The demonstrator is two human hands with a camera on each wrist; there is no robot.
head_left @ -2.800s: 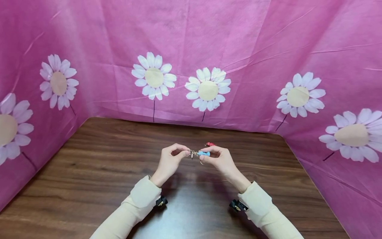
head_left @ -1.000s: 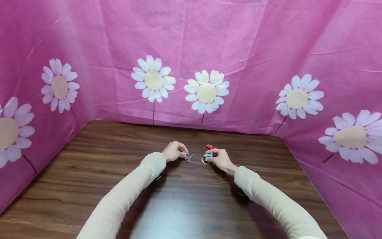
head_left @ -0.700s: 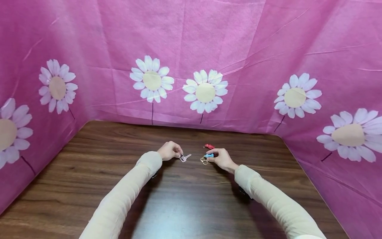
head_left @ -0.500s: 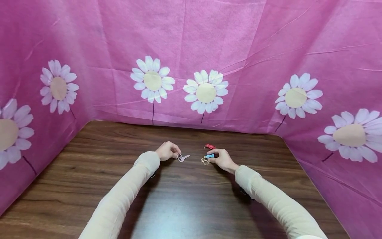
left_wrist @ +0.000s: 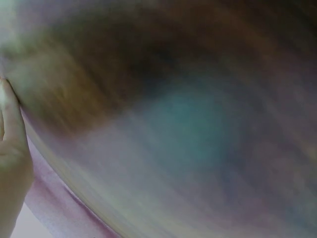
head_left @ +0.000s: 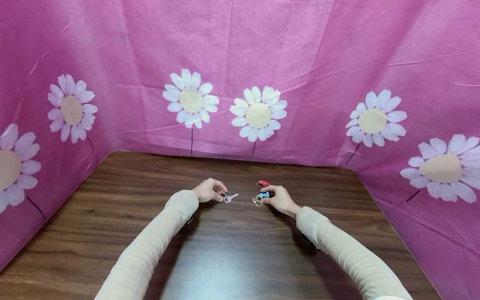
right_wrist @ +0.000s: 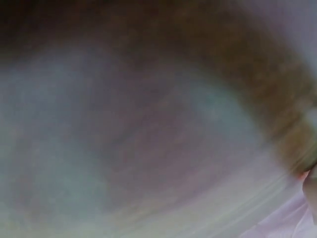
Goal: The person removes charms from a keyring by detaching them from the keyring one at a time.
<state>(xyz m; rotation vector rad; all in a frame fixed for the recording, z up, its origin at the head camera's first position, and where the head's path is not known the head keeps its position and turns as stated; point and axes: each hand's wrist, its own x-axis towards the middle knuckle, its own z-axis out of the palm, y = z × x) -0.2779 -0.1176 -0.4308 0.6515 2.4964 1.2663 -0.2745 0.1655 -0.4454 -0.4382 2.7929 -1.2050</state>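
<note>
A small silver key (head_left: 231,198) lies on the wooden table, its bow and ring end at the fingertips of my left hand (head_left: 211,190), thumb and index finger pinching there. To the right, my right hand (head_left: 281,200) pinches a blue keychain charm (head_left: 263,195) between thumb and fingers. A gold chain and split ring (head_left: 257,203) hang off the charm's left end, resting against the tabletop. The key and the keychain are apart. Both wrist views are blurred; only part of my left hand (left_wrist: 12,158) shows in the left one.
A red charm (head_left: 264,183) with a small clasp lies just beyond my right hand. The brown wooden table (head_left: 225,241) has pink cloth (head_left: 307,50) with printed white daisies around its back and sides.
Earlier both hands worked together at the gold ring and chain. The hands have since drawn apart and lowered to the table, the key going left with my left hand.
</note>
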